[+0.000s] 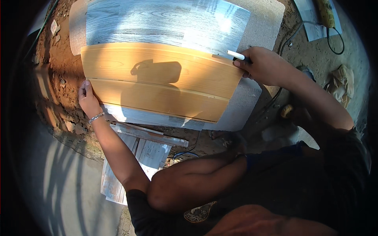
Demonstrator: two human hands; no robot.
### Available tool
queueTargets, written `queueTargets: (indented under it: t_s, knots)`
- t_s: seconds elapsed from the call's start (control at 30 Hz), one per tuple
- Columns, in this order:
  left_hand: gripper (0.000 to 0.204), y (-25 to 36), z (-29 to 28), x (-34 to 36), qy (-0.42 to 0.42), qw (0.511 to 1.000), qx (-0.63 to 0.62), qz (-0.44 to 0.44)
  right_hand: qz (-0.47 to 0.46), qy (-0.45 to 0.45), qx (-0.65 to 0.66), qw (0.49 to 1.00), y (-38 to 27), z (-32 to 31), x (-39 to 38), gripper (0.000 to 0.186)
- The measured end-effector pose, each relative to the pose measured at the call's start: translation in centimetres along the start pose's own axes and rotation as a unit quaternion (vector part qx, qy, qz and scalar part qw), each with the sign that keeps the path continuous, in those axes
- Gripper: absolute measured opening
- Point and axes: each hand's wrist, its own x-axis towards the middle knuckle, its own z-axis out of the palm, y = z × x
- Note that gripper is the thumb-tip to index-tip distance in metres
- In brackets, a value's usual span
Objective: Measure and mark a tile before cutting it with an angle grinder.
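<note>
A yellow-brown wood-look panel (pixel 114 63) with lengthwise grooves lies across a grey-blue wood-look board (pixel 157 25). My left hand (pixel 89 98) is closed on the panel's left end, thumb on top. At the far right corner, my right hand (pixel 260 65) grips a marker (pixel 235 54) with a white end and a dark part between the fingers. That hand also touches the panel's edge, its lower fingers partly hidden. Shadows of my head and a hand fall over the middle of the panel.
A rough stone slab (pixel 260 27) lies beneath the boards. Below my left forearm are stacked whitish plank offcuts (pixel 118 183). A yellow power tool (pixel 326 13) with its cable rests at the upper right, above a crumpled cloth (pixel 341 84). Reddish soil and rubble border the left side.
</note>
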Motion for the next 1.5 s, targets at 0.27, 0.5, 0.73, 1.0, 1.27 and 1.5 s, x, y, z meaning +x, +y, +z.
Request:
queueTargets:
  t_s: [0.27, 0.5, 0.73, 1.0, 1.27, 1.5]
  knots:
    - [0.035, -0.7, -0.6, 0.4, -0.037, 0.997, -0.060, 0.010, -0.019, 0.016, 0.016, 1.000, 0.3, 0.2, 0.2, 0.042]
    - [0.033, -0.8, -0.5, 0.2, -0.046, 0.994, -0.095, -0.007, -0.022, 0.001, 0.007, 1.000, 0.2, 0.2, 0.4, 0.041]
    - [0.027, -0.1, -0.1, -0.5, -0.042, 0.991, -0.123, -0.017, -0.018, 0.011, 0.025, 0.999, 0.0, 0.1, 0.1, 0.038]
    - [0.020, 0.7, -0.7, -0.8, -0.069, 0.982, -0.172, -0.026, -0.011, -0.013, 0.028, 0.999, -0.6, -0.2, -0.1, 0.031]
    - [0.018, 0.5, -0.9, -0.3, -0.075, 0.967, -0.231, -0.078, -0.055, 0.050, 0.058, 0.996, 0.3, 0.7, 0.0, 0.029]
    - [0.020, 0.7, -0.7, -0.3, -0.049, 0.970, -0.230, -0.067, -0.037, 0.013, 0.095, 0.995, 0.5, 0.5, 0.2, 0.031]
